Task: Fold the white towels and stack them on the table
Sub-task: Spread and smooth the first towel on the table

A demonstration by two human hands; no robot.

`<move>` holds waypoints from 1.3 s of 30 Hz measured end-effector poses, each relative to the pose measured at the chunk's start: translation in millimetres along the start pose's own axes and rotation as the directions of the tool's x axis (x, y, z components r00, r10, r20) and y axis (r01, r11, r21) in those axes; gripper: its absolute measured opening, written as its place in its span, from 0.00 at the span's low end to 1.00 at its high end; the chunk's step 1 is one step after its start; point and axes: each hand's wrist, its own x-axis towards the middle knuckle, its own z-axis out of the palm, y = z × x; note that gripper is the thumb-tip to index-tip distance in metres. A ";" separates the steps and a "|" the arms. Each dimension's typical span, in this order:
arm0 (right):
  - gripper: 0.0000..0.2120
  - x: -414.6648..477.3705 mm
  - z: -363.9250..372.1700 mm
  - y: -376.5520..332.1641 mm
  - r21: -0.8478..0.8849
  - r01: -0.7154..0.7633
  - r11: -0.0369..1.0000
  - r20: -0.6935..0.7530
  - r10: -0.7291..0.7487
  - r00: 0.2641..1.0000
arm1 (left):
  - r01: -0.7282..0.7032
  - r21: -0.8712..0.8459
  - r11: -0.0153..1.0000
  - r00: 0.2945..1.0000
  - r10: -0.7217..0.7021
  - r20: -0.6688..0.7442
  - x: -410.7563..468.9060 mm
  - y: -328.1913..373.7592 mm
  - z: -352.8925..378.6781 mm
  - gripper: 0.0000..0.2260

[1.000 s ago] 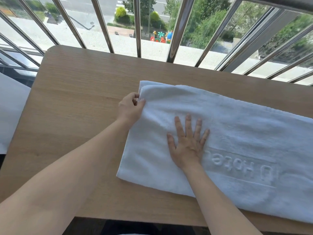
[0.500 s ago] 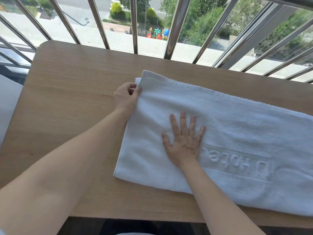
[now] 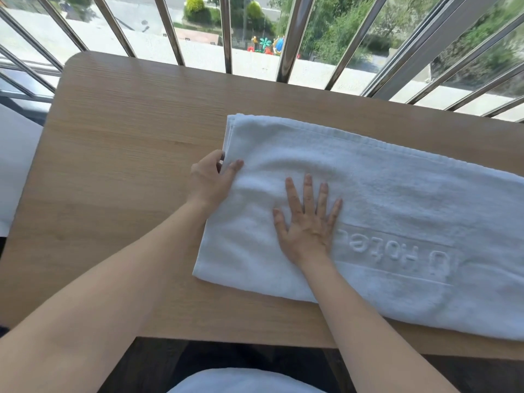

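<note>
A white towel [image 3: 397,194] with embossed hotel lettering lies folded lengthwise on the wooden table [image 3: 127,165], running off the right edge of view. My left hand [image 3: 211,180] pinches the towel's left edge, thumb on top and fingers tucked under the layers. My right hand [image 3: 307,222] presses flat on the towel with its fingers spread, just right of the left hand.
A metal railing [image 3: 283,38] stands right behind the table's far edge, with a street and greenery below. White fabric [image 3: 14,165] lies off the table's left side. More white fabric [image 3: 243,381] shows at the bottom by my body.
My left hand has slid down the towel's left edge, toward me, from the far corner. My right hand stays flat in the same spot. The camera tilted slightly.
</note>
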 end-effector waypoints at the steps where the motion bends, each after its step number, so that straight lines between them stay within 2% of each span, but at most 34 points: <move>1: 0.32 -2.4 1.3 -0.7 0.005 -0.007 1.000 -0.002 0.007 1.000 | 0.014 -0.005 1.000 1.000 -0.014 -0.026 -4.2 -1.3 -0.9 0.14; 3: 0.32 -2.8 1.3 -1.2 -0.004 -0.017 1.000 0.021 0.017 1.000 | 0.029 0.048 0.998 1.000 -0.028 -0.013 -18.6 -7.6 -3.6 0.17; 6: 0.32 -0.6 -1.6 -2.3 -0.004 -0.012 1.000 0.036 0.012 0.999 | -0.006 0.163 0.987 0.997 -0.007 0.077 -41.0 -21.5 -6.1 0.19; 8: 0.32 -3.8 -2.6 -2.6 0.012 0.012 1.000 0.031 -0.013 0.999 | -0.009 0.102 0.995 0.999 0.004 0.046 -45.4 -26.2 -8.0 0.17; 12: 0.32 -19.0 0.9 0.8 0.015 0.056 0.998 0.006 -0.056 0.998 | 0.052 0.020 0.998 0.998 -0.051 -0.040 -43.6 -24.5 -8.9 0.19; 18: 0.31 -18.4 0.4 -0.2 0.044 0.047 0.998 0.050 -0.049 0.998 | 0.076 0.064 0.995 0.997 -0.075 -0.011 -60.2 -26.9 -6.2 0.18; 20: 0.31 -22.9 -0.3 5.7 0.049 0.072 0.996 0.037 -0.074 0.997 | 0.093 0.008 0.996 0.995 -0.093 -0.042 -63.8 -24.8 -9.8 0.19; 23: 0.31 -32.0 3.5 18.4 0.037 0.048 0.998 0.028 -0.049 0.998 | 0.098 -0.084 0.992 0.995 -0.099 -0.003 -81.9 -29.3 -13.1 0.22; 26: 0.31 -35.9 8.4 23.8 0.013 0.044 0.999 0.052 -0.044 0.998 | 0.100 0.060 0.993 0.994 -0.102 0.036 -103.6 -44.8 -14.3 0.24; 30: 0.31 -33.9 8.3 23.3 0.021 0.061 0.998 0.049 -0.062 0.997 | 0.159 0.073 0.984 0.987 -0.157 -0.038 -110.0 -53.2 -13.3 0.27; 34: 0.31 -34.1 6.9 27.6 0.072 0.101 0.992 0.052 -0.105 0.993 | 0.197 0.053 0.979 0.971 -0.188 -0.147 -119.0 -40.1 -3.0 0.20; 37: 0.31 -36.3 4.0 38.3 0.104 0.136 0.985 0.028 -0.139 0.990 | 0.107 0.163 0.981 0.957 -0.058 -0.283 -130.1 -30.3 11.0 0.25; 39: 0.31 -40.6 1.7 54.2 0.084 0.140 0.987 0.027 -0.143 0.989 | -0.013 0.368 0.930 0.960 0.115 -0.255 -140.0 -22.5 28.7 0.26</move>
